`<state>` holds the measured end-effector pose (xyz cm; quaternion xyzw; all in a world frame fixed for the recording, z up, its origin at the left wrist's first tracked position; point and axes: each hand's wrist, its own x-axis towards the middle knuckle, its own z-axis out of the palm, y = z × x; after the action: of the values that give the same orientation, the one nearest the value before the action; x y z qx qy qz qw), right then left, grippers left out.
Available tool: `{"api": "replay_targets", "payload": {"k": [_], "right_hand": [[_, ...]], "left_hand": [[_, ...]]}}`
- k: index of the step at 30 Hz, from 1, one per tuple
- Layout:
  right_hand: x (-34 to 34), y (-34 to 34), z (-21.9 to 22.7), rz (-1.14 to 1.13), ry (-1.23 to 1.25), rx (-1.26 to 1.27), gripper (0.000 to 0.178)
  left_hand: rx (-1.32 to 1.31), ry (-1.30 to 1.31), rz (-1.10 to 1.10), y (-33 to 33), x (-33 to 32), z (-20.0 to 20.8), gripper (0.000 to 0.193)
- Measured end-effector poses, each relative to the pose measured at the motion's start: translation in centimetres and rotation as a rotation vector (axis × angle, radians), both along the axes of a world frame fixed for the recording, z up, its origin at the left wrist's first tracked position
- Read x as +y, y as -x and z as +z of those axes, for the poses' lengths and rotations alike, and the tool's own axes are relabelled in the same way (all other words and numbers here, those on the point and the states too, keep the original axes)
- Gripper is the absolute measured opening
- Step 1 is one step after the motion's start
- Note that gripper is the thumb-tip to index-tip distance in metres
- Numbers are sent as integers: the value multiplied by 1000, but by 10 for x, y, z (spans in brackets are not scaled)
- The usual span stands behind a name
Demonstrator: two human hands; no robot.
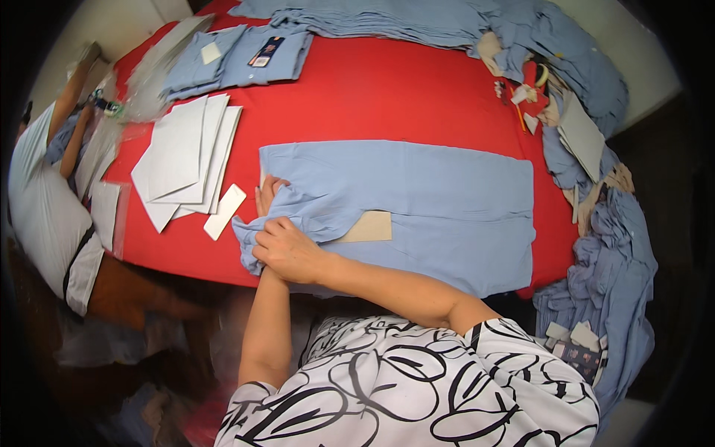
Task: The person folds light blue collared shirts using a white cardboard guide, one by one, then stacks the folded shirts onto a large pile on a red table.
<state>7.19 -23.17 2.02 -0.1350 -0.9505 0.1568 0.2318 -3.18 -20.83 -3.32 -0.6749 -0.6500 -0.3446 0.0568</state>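
Soft blue shirt [417,201] spread flat on red table [387,97], its crumpled left end gripped by right hand [287,249], left hand [267,195] pressed flat, tan card [369,227] tucked inside.

The person wears a short-sleeved top, white with bold black swirls and looping lines drawn across it like brush strokes. The pattern runs over both shoulders and down the chest, thick curves crossing thinner ones. Each sleeve ends above the elbow in a narrow black edging, plainest on the right sleeve. Both forearms are bare from there down. The left hand [268,195] and the right hand [287,249] are bare too, with no gloves, and no rings, watch or bracelet showing from here.
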Motion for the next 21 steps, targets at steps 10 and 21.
{"api": "replay_targets", "payload": {"k": [10, 21], "right_hand": [[-4, -219, 1, -1103, 935, 1044, 22], [60, -292, -41, -1100, 487, 460, 32]], "left_hand": [[-7, 127, 126, -19, -6, 21, 76], [90, 49, -5, -13, 0, 19, 72]]}}
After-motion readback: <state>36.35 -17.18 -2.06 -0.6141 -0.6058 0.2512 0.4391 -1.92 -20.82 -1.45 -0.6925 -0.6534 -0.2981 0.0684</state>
